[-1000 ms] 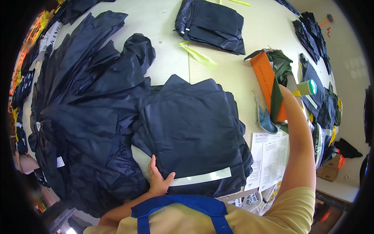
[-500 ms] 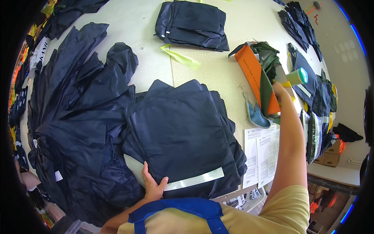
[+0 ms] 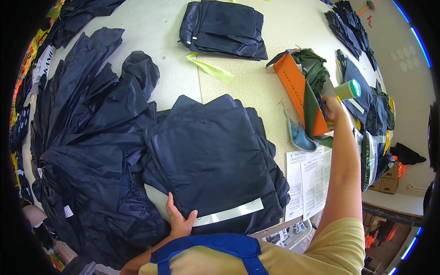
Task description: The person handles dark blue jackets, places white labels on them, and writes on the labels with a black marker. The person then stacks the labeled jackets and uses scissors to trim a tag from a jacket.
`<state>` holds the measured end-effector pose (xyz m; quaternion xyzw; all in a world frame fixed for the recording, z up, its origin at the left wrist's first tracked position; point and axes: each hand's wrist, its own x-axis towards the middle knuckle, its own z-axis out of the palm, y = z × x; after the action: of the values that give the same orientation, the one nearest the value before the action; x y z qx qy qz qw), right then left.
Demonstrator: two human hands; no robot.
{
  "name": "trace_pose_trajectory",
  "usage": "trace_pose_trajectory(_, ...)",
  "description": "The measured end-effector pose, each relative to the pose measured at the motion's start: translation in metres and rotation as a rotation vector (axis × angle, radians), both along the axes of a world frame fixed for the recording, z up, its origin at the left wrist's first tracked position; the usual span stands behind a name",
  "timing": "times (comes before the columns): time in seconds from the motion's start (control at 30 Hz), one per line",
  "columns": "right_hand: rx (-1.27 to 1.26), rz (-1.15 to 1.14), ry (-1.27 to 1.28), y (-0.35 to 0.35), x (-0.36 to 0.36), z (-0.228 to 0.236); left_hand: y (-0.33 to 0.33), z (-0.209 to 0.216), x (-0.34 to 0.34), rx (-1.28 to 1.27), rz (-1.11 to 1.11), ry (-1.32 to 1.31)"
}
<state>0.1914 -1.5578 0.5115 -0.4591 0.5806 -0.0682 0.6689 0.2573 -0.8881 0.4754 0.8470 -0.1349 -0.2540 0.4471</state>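
Observation:
A stack of folded dark navy garments (image 3: 213, 151) lies in front of me, with a pale flat strip (image 3: 231, 212) along its near edge. At the stack's near left corner rests my left hand (image 3: 181, 223), thumb and forefinger spread around the corner of the top piece; its other fingers are hidden. My right arm reaches out to the right. There my right hand (image 3: 333, 109) is closed behind an orange open-topped box (image 3: 293, 87), its fingers partly hidden by the contents. Green cloth (image 3: 311, 66) hangs over the box beside the hand.
Loose dark garments (image 3: 91, 160) heap up on the left. More folded garments (image 3: 229, 30) lie at the far side, near a yellow-green strip (image 3: 211, 68). Printed sheets (image 3: 307, 181), a blue cloth scrap (image 3: 302, 137) and a green-topped cylinder (image 3: 349, 89) are on the right.
My right hand has shifted slightly nearer and right behind the orange box, and more of it shows. My left hand stays at the stack's corner. The whole view has shifted slightly.

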Motion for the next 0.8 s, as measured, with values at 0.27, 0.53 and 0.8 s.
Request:
trace_pose_trajectory(0.27, -0.534, 0.875, 0.649, 0.025, 0.017, 0.013, 0.002, -0.003, 0.000, -0.007, -0.007, -0.010)
trace_pose_trajectory(0.53, -0.574, 0.893, 0.566, 0.013, 0.007, 0.003, 0.002, -0.001, 0.001, -0.005, -0.010, -0.017)
trace_pose_trajectory(0.8, -0.874, 0.572, 0.665, 0.018, 0.001, 0.070, 0.000, 0.000, 0.001, -0.023, -0.012, 0.011)
